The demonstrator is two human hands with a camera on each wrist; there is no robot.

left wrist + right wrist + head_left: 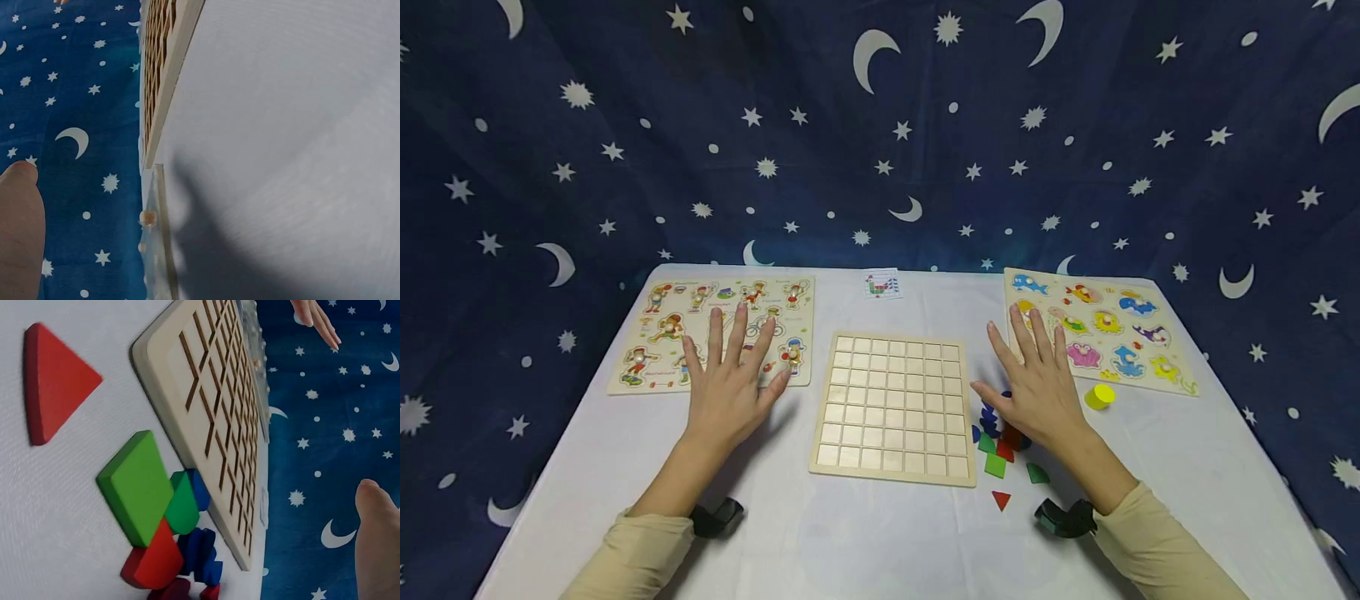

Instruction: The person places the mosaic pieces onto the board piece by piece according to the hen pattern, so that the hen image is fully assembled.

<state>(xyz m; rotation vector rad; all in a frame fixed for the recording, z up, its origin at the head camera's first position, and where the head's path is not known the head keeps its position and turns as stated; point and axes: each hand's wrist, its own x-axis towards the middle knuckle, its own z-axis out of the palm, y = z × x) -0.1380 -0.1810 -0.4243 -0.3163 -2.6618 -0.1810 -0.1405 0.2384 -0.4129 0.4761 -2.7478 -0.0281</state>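
Observation:
My left hand (727, 396), fingers spread, hovers beside a wooden puzzle board with sports figures (651, 329); its thumb shows in the left wrist view. My right hand (1041, 392) is spread above small coloured pieces, partly hiding them, close to a sea-animal puzzle board (1172, 367). Neither hand holds anything. Between them lies a wooden grid board (891, 404) with square cells. To its right are a green square (134, 487), a red triangle (59, 384), a red piece (156, 559), a green rounded piece (183, 506) and several blue pieces (203, 553).
A yellow cylinder (1100, 397) stands right of the right hand. Behind the grid board lies a small printed card (882, 283). A white cloth (880, 542) covers the table, and a dark blue star-and-moon curtain (820, 75) hangs at its back.

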